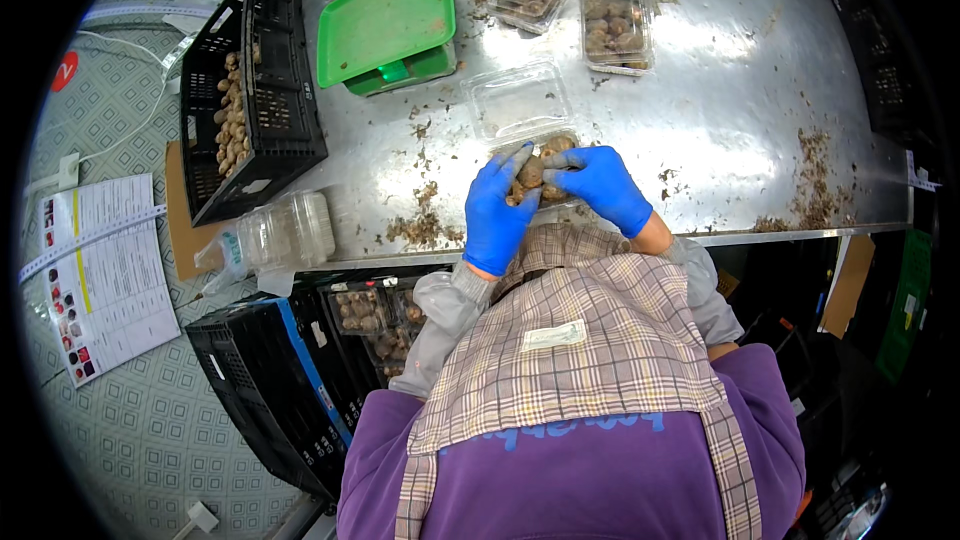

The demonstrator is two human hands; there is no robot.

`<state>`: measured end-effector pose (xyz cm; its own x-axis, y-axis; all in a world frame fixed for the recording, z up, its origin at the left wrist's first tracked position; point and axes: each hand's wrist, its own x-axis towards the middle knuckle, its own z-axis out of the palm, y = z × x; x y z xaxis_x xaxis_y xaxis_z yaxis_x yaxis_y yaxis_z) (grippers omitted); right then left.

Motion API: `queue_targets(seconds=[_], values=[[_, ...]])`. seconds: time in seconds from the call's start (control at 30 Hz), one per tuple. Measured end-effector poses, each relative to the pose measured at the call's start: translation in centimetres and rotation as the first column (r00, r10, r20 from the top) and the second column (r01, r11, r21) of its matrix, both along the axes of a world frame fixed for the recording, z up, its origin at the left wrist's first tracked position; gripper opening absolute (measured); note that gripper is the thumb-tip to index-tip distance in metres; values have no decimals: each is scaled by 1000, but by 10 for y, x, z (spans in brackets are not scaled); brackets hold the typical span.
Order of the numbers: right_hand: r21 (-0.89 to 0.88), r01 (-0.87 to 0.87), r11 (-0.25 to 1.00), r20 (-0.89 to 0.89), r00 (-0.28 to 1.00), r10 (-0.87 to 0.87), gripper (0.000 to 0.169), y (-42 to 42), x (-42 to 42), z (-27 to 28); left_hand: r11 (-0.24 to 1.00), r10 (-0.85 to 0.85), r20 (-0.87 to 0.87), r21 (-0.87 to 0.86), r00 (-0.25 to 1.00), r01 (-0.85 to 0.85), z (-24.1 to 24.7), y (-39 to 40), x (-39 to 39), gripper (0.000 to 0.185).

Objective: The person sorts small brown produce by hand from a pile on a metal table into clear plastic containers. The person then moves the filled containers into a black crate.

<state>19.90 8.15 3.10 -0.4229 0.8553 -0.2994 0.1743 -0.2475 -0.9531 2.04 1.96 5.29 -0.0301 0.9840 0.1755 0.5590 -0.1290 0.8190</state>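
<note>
My left hand (499,210), in a blue glove, has its fingers around a brown taro-like tuber (530,172) over a clear plastic clamshell box at the steel table's front edge. From the other side, my right hand (600,184), also blue-gloved, reaches in with its fingertips at the tubers; whether it grips one is hard to tell. More tubers (559,143) lie in the box beneath both hands, partly hidden by them. The box's lid (519,101) is folded back, away from me.
A green-topped scale (390,22) stands beyond the hands to the left, near a black crate (281,101) of tubers. Filled clear boxes (616,30) stand at the back. Stacked empty clamshells (289,232) lie at the left edge. Dirt crumbs (420,221) litter the steel table (720,127).
</note>
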Motion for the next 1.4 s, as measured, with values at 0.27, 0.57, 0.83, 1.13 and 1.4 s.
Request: queue_targets(seconds=[0.27, 0.57, 0.83, 1.13, 1.4], values=[[-63, 101, 993, -170, 979, -111, 22, 5, 6, -14, 950, 176, 605, -311, 777, 27, 4, 1, 4, 53], [676, 156, 721, 258, 866, -429, 42, 20, 21, -25, 855, 414, 908, -413, 69, 313, -33, -1, -10, 55], [171, -171, 970, 100, 983, 156, 56, -2, -5, -3, 760, 528, 826, -563, 197, 323, -45, -5, -5, 59], [76, -59, 995, 25, 998, 57, 56, 1, -7, -19, 885, 376, 594, -457, 711, -86, -21, -5, -9, 54], [94, -137, 986, 77, 988, 130, 43, -1, -4, -7, 992, 1, 172, -126, 985, 21, -10, 3, -2, 57]])
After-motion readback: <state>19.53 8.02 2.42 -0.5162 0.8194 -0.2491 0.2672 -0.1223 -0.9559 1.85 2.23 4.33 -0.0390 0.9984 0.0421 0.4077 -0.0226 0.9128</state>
